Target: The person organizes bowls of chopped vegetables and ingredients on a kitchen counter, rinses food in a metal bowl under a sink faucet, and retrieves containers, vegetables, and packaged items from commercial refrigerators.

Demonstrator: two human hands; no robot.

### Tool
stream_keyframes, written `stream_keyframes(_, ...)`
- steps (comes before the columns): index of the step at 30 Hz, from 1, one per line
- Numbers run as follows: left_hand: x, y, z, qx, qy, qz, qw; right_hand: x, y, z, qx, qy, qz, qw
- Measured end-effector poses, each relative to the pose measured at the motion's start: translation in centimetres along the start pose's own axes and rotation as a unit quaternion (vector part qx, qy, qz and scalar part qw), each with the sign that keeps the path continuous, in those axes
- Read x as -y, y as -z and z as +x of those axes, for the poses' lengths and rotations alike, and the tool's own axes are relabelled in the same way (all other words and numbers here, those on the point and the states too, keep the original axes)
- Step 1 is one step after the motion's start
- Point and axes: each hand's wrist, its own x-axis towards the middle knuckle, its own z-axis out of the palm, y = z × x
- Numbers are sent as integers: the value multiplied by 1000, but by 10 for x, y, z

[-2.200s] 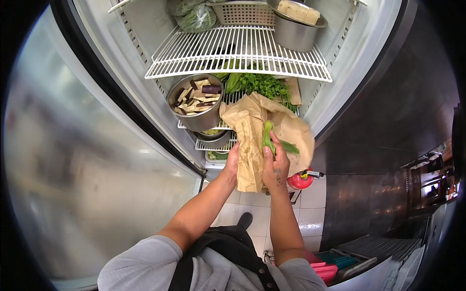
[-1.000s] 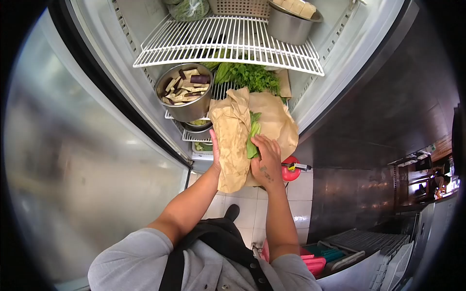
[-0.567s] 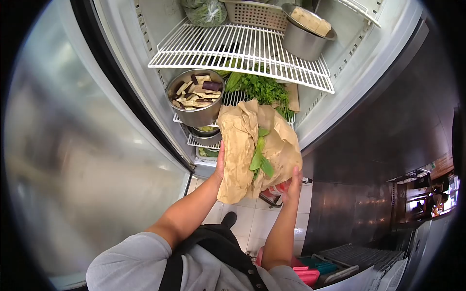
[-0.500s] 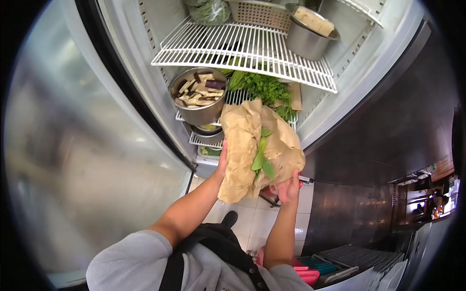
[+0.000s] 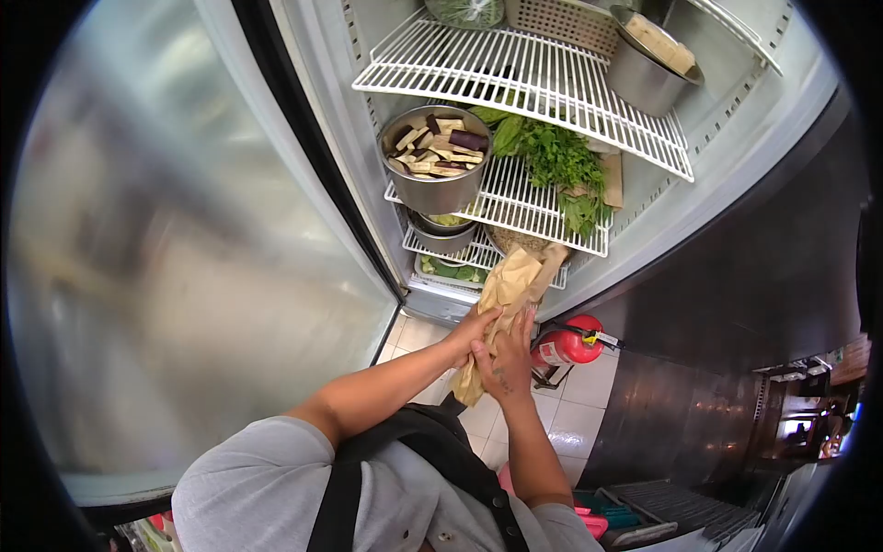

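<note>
A brown paper bundle (image 5: 512,280), crumpled and narrow, is held in front of the lower fridge shelves. My left hand (image 5: 474,335) grips its left side. My right hand (image 5: 508,361) is wrapped round its right side, close to my left hand. No leaves show on the bundle. Behind its upper end, a bowl of something grainy (image 5: 517,237) is partly hidden. Above lie leafy green herbs (image 5: 561,161) on the middle wire shelf, beside a metal pot of cut eggplant (image 5: 434,182).
The top wire shelf (image 5: 515,69) bears a perforated basket (image 5: 566,23) and a metal pot (image 5: 644,81). The open fridge door (image 5: 202,276) stands at the left. A red fire extinguisher (image 5: 577,340) is on the tiled floor at the right.
The paper has gone from spread wide with green leaves on it to a narrow folded bundle. My hands have come together round it. The view has shifted, showing the extinguisher and lower shelves more fully.
</note>
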Motion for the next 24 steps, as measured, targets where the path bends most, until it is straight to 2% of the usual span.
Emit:
stream_keyframes(3, -5, 17, -33, 79, 56, -50, 994, 15, -9, -7, 34, 19, -23, 999)
stream_keyframes(4, -8, 23, -40, 59, 62, 0, 996, 21, -13, -8, 48, 32, -32, 998)
stream_keyframes(7, -11, 53, -40, 105, 75, -14, 992, 42, -9, -7, 147, 76, 27, 986)
stream_keyframes(8, -10, 63, -42, 113, 73, -59, 989, 44, -5, 2, 123, 135, -2, 983)
stream_keyframes(9, -9, 75, -43, 110, 106, -78, 985, 44, 7, 17, 155, 18, 85, 984)
stream_keyframes(10, -5, 89, -41, 108, 137, -96, 980, 38, 19, 35, 184, -99, 169, 963)
stream_keyframes(11, -3, 98, -40, 106, 166, -112, 974, 15, 19, 57, 52, -72, 233, 968)
stream_keyframes(12, -6, 99, -44, 75, 155, -85, 981, 11, 26, 88, -76, -158, 218, 960)
stream_keyframes(13, -9, 98, -50, 67, 139, -38, 987, 23, 50, 129, -197, -71, 88, 974)
stream_keyframes(15, -13, 97, -60, 53, 109, 60, 991, 24, 69, 207, -276, 10, -29, 961)
stream_keyframes(16, -7, 100, -60, 41, 103, 72, 991, 18, 71, 243, -272, 76, -142, 949)
stream_keyframes(17, -4, 101, -64, 31, 96, 71, 992, 7, 63, 277, -321, 164, -221, 906)
stream_keyframes(18, -2, 102, -67, 24, 91, 74, 993, -4, 55, 305, -273, 136, -299, 904)
stream_keyframes(19, -3, 103, -69, 19, 86, 79, 993, -8, 52, 326, -225, 126, -276, 926)
stream_keyframes(21, -7, 106, -74, -8, 102, 90, 991, -40, 32, 356, -245, 212, -324, 889)
stream_keyframes(22, -12, 107, -78, -23, 110, 94, 989, -38, 27, 370, -164, 97, -348, 918)
stream_keyframes(23, -16, 108, -82, -39, 118, 95, 988, -41, 26, 371, -179, 145, -447, 865)
stream_keyframes(24, -18, 109, -83, -66, 103, 127, 984, -39, 29, 373, -155, 108, -434, 881)
